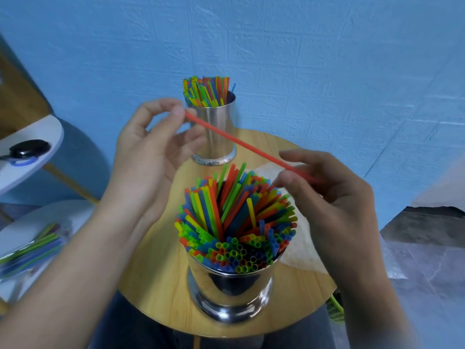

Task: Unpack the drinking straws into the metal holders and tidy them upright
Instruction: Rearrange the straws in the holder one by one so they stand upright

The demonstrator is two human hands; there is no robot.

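Your round wooden tabletop (156,285) carries two metal holders, well apart. The near holder (226,290) stands upright at 6 o'clock on it, packed with mixed straws (226,215) in green, yellow, blue, orange and red. They fan outward from the rim, and a few at the middle rise higher and lean toward 12 o'clock. The far holder (219,132) stands upright at the 12 o'clock edge, close to the blue wall. It is less crowded: its bundle of straws (206,91) leans toward 11 o'clock, and the 3 o'clock side of the mouth shows a gap.

Both of your hands are grasping one red straw (239,141), held in the air above the tabletop, between the two holders and higher than the near one's straws. Your left hand (151,147) pinches one end between thumb and forefinger, with the other fingers loosely curled. Your right hand (334,197) pinches near the opposite end, with a short tip poking past the fingers. The red straw's long axis runs from 10 o'clock to 4 o'clock, and in this view it crosses in front of the far holder's wall.
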